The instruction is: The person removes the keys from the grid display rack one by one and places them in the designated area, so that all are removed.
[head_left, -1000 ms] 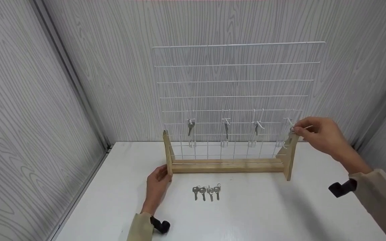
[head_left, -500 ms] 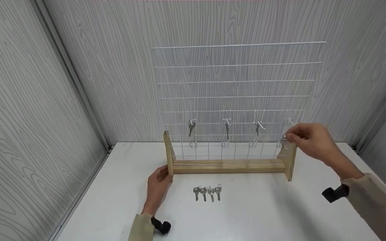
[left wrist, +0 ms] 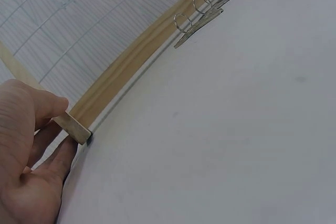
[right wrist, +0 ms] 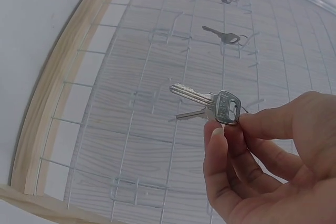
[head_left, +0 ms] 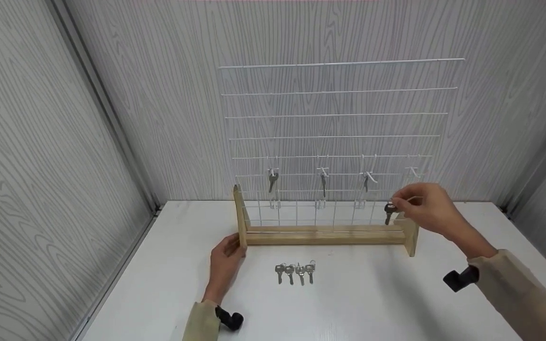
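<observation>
My right hand (head_left: 423, 207) pinches a silver key (head_left: 388, 213) by its ring end, in front of the right part of a white wire grid rack (head_left: 341, 90). In the right wrist view that key (right wrist: 224, 107) points left from thumb and fingertips, another key (right wrist: 191, 114) showing just behind it. My left hand (head_left: 225, 260) grips the lower left wooden upright (head_left: 240, 213), thumb on its near edge in the left wrist view. Single keys hang from three hooks: a left key (head_left: 273, 181), a middle key (head_left: 323, 184) and a right key (head_left: 366, 182).
Several ringed keys (head_left: 300, 274) lie in a row on the white table (head_left: 349, 303) before the rack's wooden crossbar (head_left: 325, 238). A fourth upper hook (head_left: 413, 172) sits at the far right, with lower hooks (head_left: 320, 204) beneath. Wood-grain panels (head_left: 150, 94) stand behind and beside.
My right hand has moved left and down with the key, away from the far right hook. My left hand keeps its place on the upright. The hanging and lying keys stay put.
</observation>
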A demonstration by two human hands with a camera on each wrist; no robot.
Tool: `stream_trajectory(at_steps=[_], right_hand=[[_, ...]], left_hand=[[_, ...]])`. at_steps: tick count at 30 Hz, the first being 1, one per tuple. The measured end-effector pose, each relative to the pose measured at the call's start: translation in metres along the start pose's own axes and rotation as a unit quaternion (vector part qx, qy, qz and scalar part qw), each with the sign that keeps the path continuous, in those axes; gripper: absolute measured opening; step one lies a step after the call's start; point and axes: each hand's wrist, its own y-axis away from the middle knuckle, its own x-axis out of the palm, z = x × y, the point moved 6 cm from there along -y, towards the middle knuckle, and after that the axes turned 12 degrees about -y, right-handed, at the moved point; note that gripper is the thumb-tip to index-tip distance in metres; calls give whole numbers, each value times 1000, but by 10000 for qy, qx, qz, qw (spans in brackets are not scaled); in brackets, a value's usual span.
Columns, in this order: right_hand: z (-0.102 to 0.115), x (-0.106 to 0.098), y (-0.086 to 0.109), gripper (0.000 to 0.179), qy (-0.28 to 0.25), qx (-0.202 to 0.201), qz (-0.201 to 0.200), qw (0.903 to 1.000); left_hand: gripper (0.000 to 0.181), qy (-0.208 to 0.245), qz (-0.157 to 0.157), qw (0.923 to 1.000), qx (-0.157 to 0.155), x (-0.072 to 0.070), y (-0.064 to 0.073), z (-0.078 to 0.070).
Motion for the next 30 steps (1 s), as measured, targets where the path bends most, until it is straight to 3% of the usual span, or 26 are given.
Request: stream_trajectory(at_steps=[9,30], right_hand=[[3,13,-3,16,-188,-134,121,9997],[-3,47,-13,14,-750,-107,512,9958]], left_hand=[[44,128,59,9998,126,0,1,-2],[43,-25,-16,10000,-33,1,1,-1]])
